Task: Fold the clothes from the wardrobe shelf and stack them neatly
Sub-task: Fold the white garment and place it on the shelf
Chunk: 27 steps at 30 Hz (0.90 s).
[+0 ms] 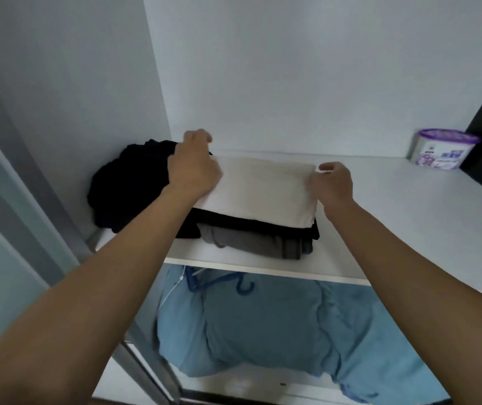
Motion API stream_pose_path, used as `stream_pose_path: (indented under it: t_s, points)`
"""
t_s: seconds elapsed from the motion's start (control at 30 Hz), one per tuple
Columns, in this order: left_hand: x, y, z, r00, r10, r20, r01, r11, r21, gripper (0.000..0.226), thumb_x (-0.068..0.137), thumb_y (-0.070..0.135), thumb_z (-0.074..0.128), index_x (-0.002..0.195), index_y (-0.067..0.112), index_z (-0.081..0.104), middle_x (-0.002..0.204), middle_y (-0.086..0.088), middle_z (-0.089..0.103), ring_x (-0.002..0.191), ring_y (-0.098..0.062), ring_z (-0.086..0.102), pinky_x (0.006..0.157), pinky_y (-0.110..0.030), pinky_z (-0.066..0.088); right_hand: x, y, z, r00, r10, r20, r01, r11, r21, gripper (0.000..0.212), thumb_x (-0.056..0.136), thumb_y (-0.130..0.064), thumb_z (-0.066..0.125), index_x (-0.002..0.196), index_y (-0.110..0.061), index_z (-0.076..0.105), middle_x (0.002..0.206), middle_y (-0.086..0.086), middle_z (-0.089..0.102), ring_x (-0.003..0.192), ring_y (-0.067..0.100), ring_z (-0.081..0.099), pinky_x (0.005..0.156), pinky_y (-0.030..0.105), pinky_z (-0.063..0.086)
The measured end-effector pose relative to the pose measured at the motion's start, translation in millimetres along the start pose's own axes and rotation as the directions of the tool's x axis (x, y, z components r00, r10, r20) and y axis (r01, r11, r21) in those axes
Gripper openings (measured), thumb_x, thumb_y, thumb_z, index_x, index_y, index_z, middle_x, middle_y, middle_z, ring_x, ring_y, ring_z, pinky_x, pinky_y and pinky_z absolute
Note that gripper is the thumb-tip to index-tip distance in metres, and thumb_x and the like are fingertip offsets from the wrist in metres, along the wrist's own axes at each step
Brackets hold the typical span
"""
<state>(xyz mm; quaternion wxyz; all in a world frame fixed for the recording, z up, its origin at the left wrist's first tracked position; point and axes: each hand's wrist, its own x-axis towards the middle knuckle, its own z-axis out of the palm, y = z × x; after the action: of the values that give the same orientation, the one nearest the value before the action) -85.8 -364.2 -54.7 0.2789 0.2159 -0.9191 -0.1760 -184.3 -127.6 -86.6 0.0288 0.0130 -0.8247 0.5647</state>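
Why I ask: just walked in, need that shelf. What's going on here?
A person is stacking folded clothes on the shelf. Left hand and right hand hold the white garment by its far corners, atop a black piece and a grey piece. A crumpled black heap lies left of the stack, apparently unfolded.

We find free room on the shelf (380,206) to the right of the folded stack (257,197), open as far as the purple-lidded tub (444,152) in the far corner. On the left, a black heap (128,182) fills the gap between the stack and the side wall (73,83).
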Motion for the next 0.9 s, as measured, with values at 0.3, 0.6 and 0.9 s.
stream_pose_path:
  t_s: [0.3, 0.6, 0.9]
  points:
    - [-2, -20, 40, 0.899, 0.126, 0.420, -0.123, 0.992, -0.034, 0.046, 0.098, 0.051, 0.031, 0.138, 0.038, 0.051, 0.141, 0.004, 0.055, 0.127, -0.023, 0.052, 0.102, -0.043, 0.044, -32, 3, 77, 0.898, -0.283, 0.336, 0.433, 0.700, -0.568, 0.046, 0.100, -0.043, 0.030, 0.138, -0.024, 0.048, 0.143, 0.000, 0.049, 0.137, 0.026, 0.038, 0.114, 0.054, 0.026]
    - [-4, -42, 49, 0.929, 0.128, 0.348, -0.048, 0.972, -0.229, 0.044, 0.094, 0.045, 0.031, 0.127, 0.036, 0.058, 0.124, 0.006, 0.063, 0.115, -0.020, 0.058, 0.087, -0.034, 0.042, -19, 7, 83, 0.981, -0.114, 0.160, 0.185, 0.806, -0.563, 0.058, 0.097, -0.054, 0.019, 0.133, -0.020, 0.050, 0.150, 0.002, 0.042, 0.138, 0.029, 0.035, 0.105, 0.054, 0.035]
    - [-37, -59, 6, 0.925, 0.369, 0.091, -0.369, 0.929, -0.020, 0.038, 0.101, 0.025, 0.041, 0.136, 0.013, 0.051, 0.141, -0.006, 0.054, 0.135, -0.023, 0.044, 0.121, -0.047, 0.018, -55, 6, 63, 0.962, -0.269, 0.044, 0.220, 0.671, -0.708, 0.049, 0.100, -0.037, 0.031, 0.136, -0.009, 0.049, 0.151, 0.013, 0.039, 0.142, 0.032, 0.030, 0.115, 0.062, 0.019]
